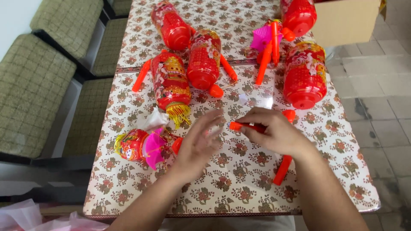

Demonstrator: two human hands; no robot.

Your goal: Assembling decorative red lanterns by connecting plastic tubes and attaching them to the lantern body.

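A table [239, 188] under a floral cloth fills most of the view, with olive cushioned chairs [34, 81] along its left side and a cardboard box [344, 19] at the far right corner, beside a tiled floor [381, 94]. Five red lanterns [305, 75] lie on their sides across the far half of the table, one of them with a yellow tassel [179, 113]. Loose orange sticks [264, 64] lie among them, beside a pink frilly piece [262, 37]. Near the left edge lies a small red-and-gold lantern [132, 144] with a pink frill touching it.

The right hand [276, 132] is closed around an orange stick [239, 126], whose tip pokes out to the left of the fingers. Another orange stick [282, 169] runs under the right wrist, partly hidden by it. The left hand [197, 147] is spread open, blurred, fingers pointing toward the held stick's tip and holding nothing; it hides part of the cloth and sits just right of the small lantern.
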